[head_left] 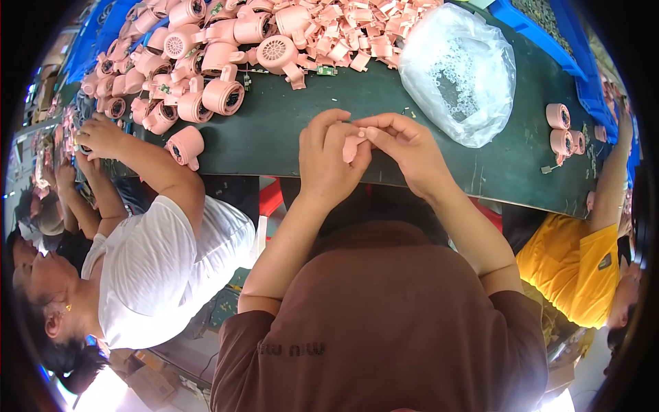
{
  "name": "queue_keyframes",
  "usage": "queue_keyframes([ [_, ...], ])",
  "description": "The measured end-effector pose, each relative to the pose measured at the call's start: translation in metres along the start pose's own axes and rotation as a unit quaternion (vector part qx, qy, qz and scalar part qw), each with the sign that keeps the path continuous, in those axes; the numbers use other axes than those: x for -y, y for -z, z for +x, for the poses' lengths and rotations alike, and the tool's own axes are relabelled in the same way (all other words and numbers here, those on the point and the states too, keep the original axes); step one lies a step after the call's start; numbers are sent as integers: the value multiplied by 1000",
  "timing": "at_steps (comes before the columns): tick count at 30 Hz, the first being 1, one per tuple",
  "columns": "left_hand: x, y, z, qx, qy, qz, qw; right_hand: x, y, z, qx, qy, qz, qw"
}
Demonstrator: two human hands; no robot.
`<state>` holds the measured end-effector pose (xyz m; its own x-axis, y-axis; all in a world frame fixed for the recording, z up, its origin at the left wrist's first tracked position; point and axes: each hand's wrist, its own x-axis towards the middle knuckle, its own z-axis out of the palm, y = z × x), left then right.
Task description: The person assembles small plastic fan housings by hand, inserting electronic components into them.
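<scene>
Both of my hands meet over the near edge of the dark green table (274, 147). My left hand (325, 158) is closed round a small pink plastic part (351, 147), part of which shows between thumb and fingers. The thumb and forefinger of my right hand (409, 147) pinch together at the upper end of that part. Whatever tiny piece may lie between those fingertips is too small to make out. Ahead and to the right of my hands lies a clear plastic bag (473, 79) with many small translucent pieces (456, 86) in it.
Pink fan-like housings (223, 96) pile up at the back left, beside a heap of small pink parts (357, 31). A few pink housings (561, 130) stand at the right near blue bins (542, 27). Co-workers in white (165, 268) and yellow (570, 268) sit on either side.
</scene>
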<state>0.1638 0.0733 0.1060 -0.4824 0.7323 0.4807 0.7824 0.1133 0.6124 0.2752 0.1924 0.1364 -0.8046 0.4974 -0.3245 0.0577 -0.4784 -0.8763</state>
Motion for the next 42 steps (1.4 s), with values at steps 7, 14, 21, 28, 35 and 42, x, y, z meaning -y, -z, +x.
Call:
queue_keyframes([
  [7,4,6,3,16,-19,-6,1000,-7,-3,3,11,25,4,1000],
  [14,-18,59,12,164,41,78,983,-2,3,-7,-3,93,-74,993],
  [21,34,96,56,-99,429,-178,880,38,44,-28,-119,139,-158,970],
  [28,125,142,109,-345,274,-268,857,69,124,-36,-276,235,-209,908],
  [35,77,110,111,-236,254,-231,909,108,299,-44,-630,155,-627,432],
  [42,55,68,55,-120,169,-240,948,111,329,-29,-540,34,-681,493],
])
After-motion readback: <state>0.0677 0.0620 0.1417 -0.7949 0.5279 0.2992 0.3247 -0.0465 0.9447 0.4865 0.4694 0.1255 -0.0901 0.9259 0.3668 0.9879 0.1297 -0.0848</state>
